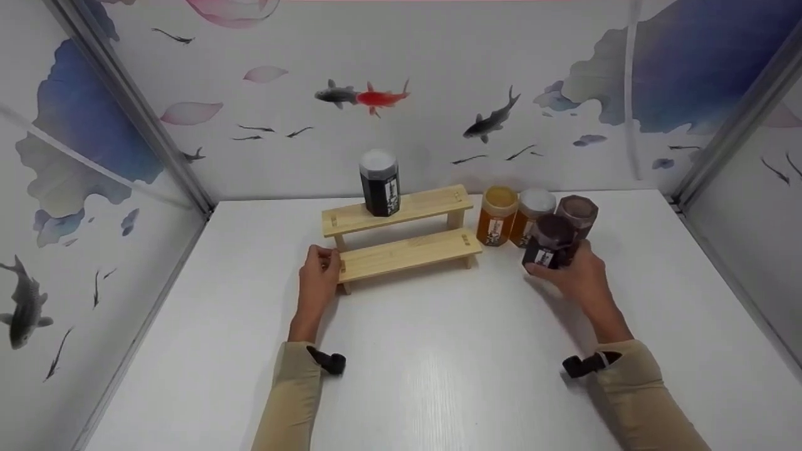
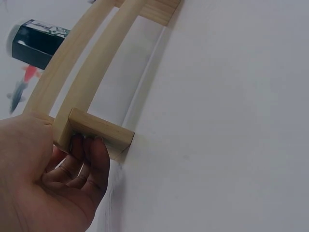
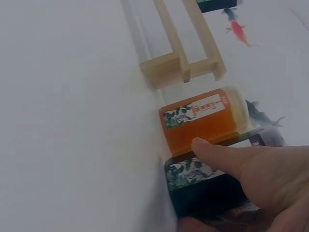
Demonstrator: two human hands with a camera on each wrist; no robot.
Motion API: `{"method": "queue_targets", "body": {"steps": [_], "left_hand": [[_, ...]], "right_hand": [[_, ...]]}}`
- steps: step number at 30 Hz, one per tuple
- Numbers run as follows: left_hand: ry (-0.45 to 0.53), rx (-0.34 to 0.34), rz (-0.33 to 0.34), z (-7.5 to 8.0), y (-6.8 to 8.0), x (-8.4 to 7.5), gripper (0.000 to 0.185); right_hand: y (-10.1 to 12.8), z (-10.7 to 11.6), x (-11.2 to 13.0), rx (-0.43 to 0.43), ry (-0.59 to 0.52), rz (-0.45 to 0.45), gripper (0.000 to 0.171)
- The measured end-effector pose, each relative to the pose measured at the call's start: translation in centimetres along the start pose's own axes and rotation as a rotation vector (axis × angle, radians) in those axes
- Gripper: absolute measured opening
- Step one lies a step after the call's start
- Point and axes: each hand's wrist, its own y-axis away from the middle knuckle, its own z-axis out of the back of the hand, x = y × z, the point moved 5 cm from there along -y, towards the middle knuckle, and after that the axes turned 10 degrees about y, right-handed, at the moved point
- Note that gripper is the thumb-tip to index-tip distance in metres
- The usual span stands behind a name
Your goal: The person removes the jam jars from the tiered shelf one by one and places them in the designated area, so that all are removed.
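Your right hand (image 1: 579, 275) wraps the dark jar (image 1: 550, 242), likely heavy, rigid and slick, so grip its flat sides, while your left hand (image 1: 318, 275) pinches the wooden shelf (image 1: 401, 250).

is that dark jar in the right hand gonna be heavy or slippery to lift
Probably fairly heavy for its size: the dark jar looks filled to its lid. Its flat faceted sides likely give the right hand a firmer hold than a round jar would, though the smooth wall may slip a little. It stands taller than wide, so a careless sideways nudge might tip it.
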Motion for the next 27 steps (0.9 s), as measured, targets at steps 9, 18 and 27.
{"method": "queue_targets", "body": {"steps": [9, 18, 27], "left_hand": [[-0.01, 0.001, 0.008, 0.0, 0.0, -0.1, 0.025], [-0.01, 0.005, -0.005, 0.1, 0.1, -0.3, 0.025], [0.001, 0.006, 0.012, 0.1, 0.1, -0.3, 0.025]], "right_hand": [[0.9, 3.5, 1.7, -0.056, 0.058, 0.004, 0.099], [2.2, 5.9, 5.5, -0.423, -0.083, 0.138, 0.062], [2.8, 1.7, 11.2, -0.425, -0.27, 0.382, 0.044]]}}
